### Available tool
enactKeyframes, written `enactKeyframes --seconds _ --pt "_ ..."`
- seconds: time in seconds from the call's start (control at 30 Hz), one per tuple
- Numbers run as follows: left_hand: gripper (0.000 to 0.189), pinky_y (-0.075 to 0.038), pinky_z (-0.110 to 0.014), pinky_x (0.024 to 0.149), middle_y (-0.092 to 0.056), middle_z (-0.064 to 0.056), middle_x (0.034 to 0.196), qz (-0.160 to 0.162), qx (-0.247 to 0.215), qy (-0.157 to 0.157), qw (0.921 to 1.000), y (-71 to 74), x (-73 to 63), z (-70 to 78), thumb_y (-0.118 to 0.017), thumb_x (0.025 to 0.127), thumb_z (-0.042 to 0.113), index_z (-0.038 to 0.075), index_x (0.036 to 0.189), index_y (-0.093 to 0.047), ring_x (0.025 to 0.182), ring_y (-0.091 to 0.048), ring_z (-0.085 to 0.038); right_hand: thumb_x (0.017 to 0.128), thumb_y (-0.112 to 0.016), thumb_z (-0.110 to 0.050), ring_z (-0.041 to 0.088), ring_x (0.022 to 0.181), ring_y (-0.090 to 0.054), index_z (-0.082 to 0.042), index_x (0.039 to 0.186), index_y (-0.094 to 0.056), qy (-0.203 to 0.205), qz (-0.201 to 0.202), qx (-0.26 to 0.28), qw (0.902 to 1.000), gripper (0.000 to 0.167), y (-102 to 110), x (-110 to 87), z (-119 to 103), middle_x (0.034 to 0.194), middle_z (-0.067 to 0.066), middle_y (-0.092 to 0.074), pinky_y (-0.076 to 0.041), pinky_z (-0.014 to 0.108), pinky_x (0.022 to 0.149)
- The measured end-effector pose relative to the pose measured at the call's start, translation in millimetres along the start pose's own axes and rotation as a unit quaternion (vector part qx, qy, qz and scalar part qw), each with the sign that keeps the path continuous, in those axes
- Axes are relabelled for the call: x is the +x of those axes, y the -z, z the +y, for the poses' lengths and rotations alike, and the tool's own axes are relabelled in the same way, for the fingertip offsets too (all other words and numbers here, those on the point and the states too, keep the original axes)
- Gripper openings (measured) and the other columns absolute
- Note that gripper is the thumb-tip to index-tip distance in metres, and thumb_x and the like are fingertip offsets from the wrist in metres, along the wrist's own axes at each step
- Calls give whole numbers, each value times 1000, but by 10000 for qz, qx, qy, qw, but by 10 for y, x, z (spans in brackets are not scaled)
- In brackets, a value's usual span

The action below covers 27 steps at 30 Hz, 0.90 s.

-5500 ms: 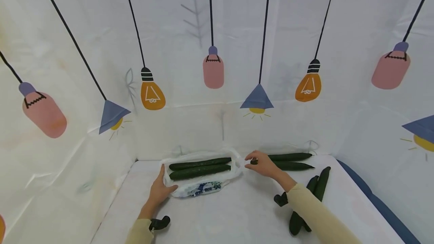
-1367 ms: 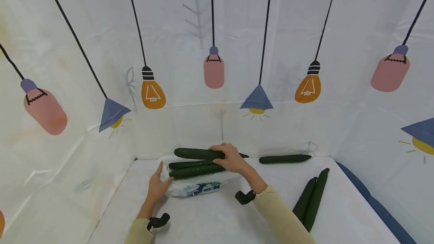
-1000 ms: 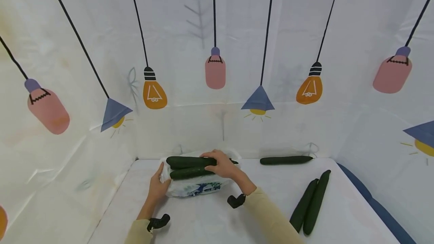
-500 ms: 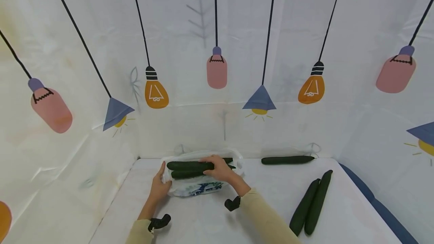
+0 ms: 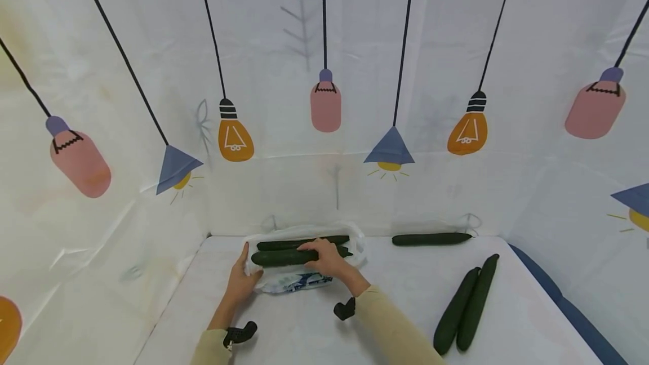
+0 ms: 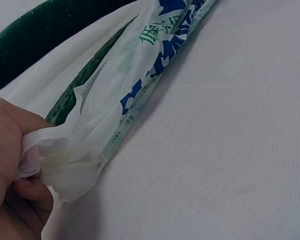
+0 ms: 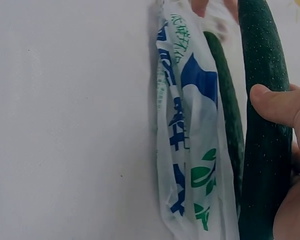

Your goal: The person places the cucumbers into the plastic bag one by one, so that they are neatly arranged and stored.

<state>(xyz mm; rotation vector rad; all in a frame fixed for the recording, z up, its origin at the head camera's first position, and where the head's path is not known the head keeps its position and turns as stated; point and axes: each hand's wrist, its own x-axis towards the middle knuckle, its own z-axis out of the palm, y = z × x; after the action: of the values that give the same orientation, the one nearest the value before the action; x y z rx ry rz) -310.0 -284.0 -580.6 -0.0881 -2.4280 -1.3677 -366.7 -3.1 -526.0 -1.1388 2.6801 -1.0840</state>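
Observation:
A white plastic bag with blue and green print lies open at the back of the table. My left hand holds its left end; the left wrist view shows fingers and thumb pinching the crumpled film. My right hand grips a dark green cucumber from above, over the bag's opening. Its thumb lies across the cucumber in the right wrist view. Behind it another cucumber lies in the bag. A further cucumber shows between the held one and the bag's printed side, mostly hidden in the head view.
One cucumber lies along the back edge, right of the bag. Two more cucumbers lie side by side at the right of the white table. A white sheet printed with lamps hangs behind and along the sides.
My right hand has taken one of the two back-right cucumbers, carried it left and lowered it over the bag, then shifted it slightly towards the front. My left hand stays at the bag's left end.

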Motion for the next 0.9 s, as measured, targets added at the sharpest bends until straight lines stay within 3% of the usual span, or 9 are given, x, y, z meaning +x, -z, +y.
enactKeyframes --seconds 0.17,0.37,0.63,0.9 --pt "89 -23 -56 109 -29 -29 150 32 92 -73 9999 1 -5 -31 -68 77 -5 -4 152 -20 138 -27 -43 87 -74 -19 27 112 -51 -26 128 -65 -130 14 -267 9996 42 -65 9 41 121 2 -59 -33 54 99" --pt "87 -22 -53 110 -27 -25 152 -49 82 78 9999 1 -11 -50 -63 78 -6 -3 153 -18 140 -25 -37 87 -74 -19 28 111 -51 -25 126 -65 -268 47 -378 9989 41 -97 -18 79 119 4 -60 -34 55 98" --pt "87 -21 -40 111 -28 -26 152 17 179 -5 9998 15 -37 -59 -61 76 -10 -4 152 -20 139 -24 -37 84 -76 -19 24 104 -54 -26 122 -68 -286 133 -412 9987 39 -162 -13 145 112 0 -62 -37 51 91" --pt "92 -25 -55 109 -30 -29 150 7 200 -7 9998 8 -40 -53 -68 73 -5 -5 152 -20 138 -27 -41 82 -79 -15 19 96 -53 -24 116 -70 -197 293 -493 9982 36 -216 -21 165 104 -2 -63 -37 45 83"
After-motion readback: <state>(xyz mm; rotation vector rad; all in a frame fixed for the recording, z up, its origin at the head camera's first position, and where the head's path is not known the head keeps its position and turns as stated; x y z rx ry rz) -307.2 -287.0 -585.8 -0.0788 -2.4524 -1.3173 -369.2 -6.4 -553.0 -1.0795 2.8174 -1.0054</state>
